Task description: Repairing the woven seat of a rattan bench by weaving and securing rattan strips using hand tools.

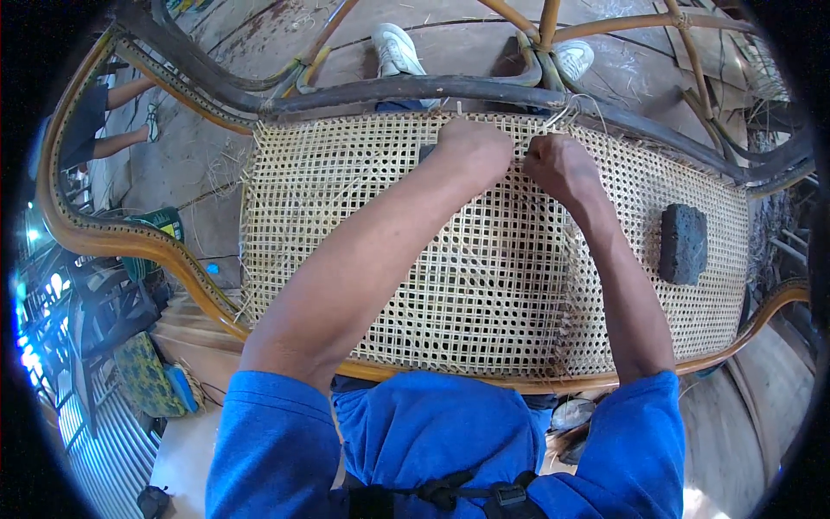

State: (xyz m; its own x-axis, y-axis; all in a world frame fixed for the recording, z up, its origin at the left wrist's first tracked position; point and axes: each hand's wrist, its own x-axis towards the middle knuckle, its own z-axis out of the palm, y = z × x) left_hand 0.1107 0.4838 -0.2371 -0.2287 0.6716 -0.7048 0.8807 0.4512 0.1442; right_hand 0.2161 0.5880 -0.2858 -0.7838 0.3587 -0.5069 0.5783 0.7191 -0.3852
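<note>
Cane webbing point(450, 285) stretches across the chair seat in front of you, a pale open weave held inside a curved wooden frame point(121, 238), and both your hands sit at its far edge, just short of the dark back rail point(406, 91). Your left hand point(475, 147) is curled into a loose fist with knuckles up, pressed onto the weave; what its fingers hold is hidden beneath it. Your right hand point(558, 164) is closed tight just beside it, pinching thin cane strands point(566, 111) that rise toward the rail. The two hands are near each other but not touching. A dark rough block point(683, 244) rests on the webbing to your right, well apart from your right wrist. Between your forearms and toward the near frame edge the weave lies bare. Beyond the rail, two white shoes point(398, 48) stand on the floor.
</note>
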